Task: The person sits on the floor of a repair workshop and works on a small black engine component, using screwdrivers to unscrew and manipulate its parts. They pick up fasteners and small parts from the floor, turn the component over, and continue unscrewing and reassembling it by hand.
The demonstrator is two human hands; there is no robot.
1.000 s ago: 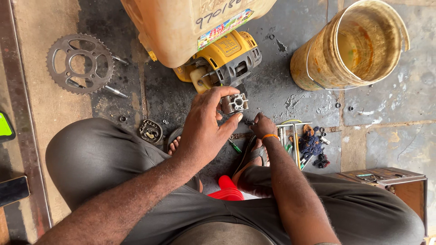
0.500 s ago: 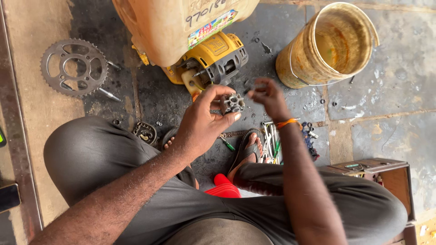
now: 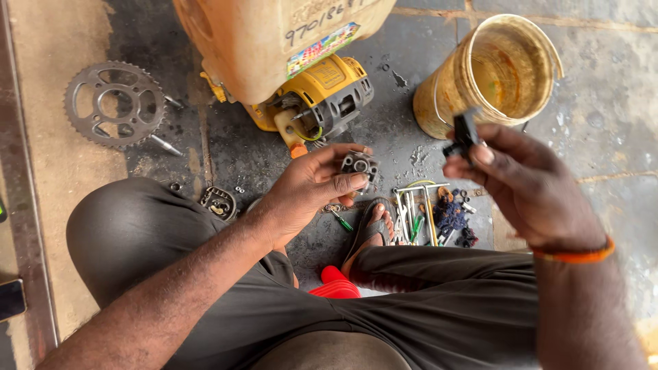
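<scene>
My left hand (image 3: 312,188) grips a small grey metal engine part (image 3: 360,165) with round openings, held up over the floor in front of my knees. To the right, closer to the camera, my right hand (image 3: 521,181) pinches a small black part (image 3: 464,134) between thumb and fingers. An orange band sits on that wrist. The two hands are apart, with the black part level with the bucket's side. Below them lies a heap of hand tools (image 3: 428,212) by my sandalled foot.
A yellow small engine (image 3: 322,96) lies under a beige plastic jerrycan (image 3: 274,41). A dirty yellowish bucket (image 3: 493,72) stands at the right. A toothed sprocket (image 3: 115,104) and a bolt lie at the left; a small black cover (image 3: 218,202) rests by my knee.
My right hand has risen from the floor tools and come up to the right with the small black part. My left hand keeps the grey part at about the same place.
</scene>
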